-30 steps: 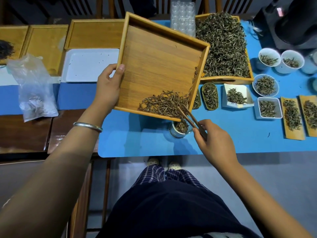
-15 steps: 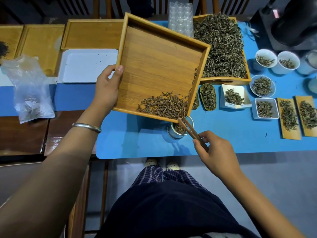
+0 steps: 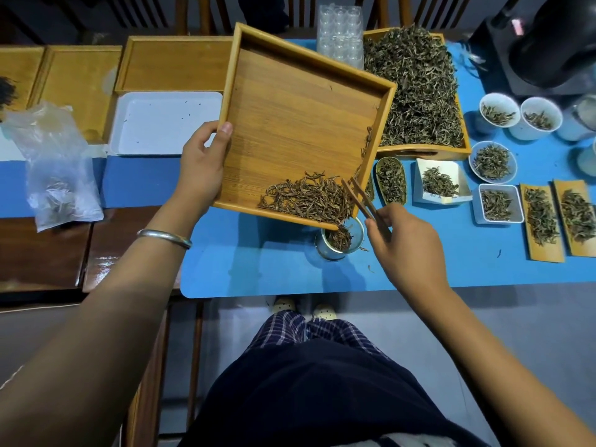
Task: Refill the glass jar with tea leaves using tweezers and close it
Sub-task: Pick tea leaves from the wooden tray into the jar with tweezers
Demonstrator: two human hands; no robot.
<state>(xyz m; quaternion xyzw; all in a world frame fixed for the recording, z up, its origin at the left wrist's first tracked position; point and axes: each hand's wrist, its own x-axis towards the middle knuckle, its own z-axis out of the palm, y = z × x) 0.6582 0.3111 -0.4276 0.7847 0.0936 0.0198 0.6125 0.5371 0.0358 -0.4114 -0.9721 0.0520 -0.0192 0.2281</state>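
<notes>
My left hand (image 3: 201,166) grips the left rim of a square wooden tray (image 3: 290,124), tilted so its low corner hangs over the glass jar (image 3: 338,241). Brown tea leaves (image 3: 309,196) are heaped in that low corner, and some lie inside the jar. My right hand (image 3: 409,243) holds wooden tweezers (image 3: 361,196), whose tips reach into the heap at the tray's right wall. The jar stands open on the blue mat (image 3: 274,269); no lid is visible.
A big wooden tray of green leaves (image 3: 416,88) sits behind. Small dishes and boards of leaves (image 3: 496,204) line the right side. A white tray (image 3: 164,124), empty wooden trays (image 3: 174,64) and a plastic bag (image 3: 58,175) lie left. A few leaves lie spilled beside the jar.
My right hand drew the tweezers down toward the jar, then raised their tips back into the heap by the tray's right wall. More leaves sit in the jar. The tray barely moved.
</notes>
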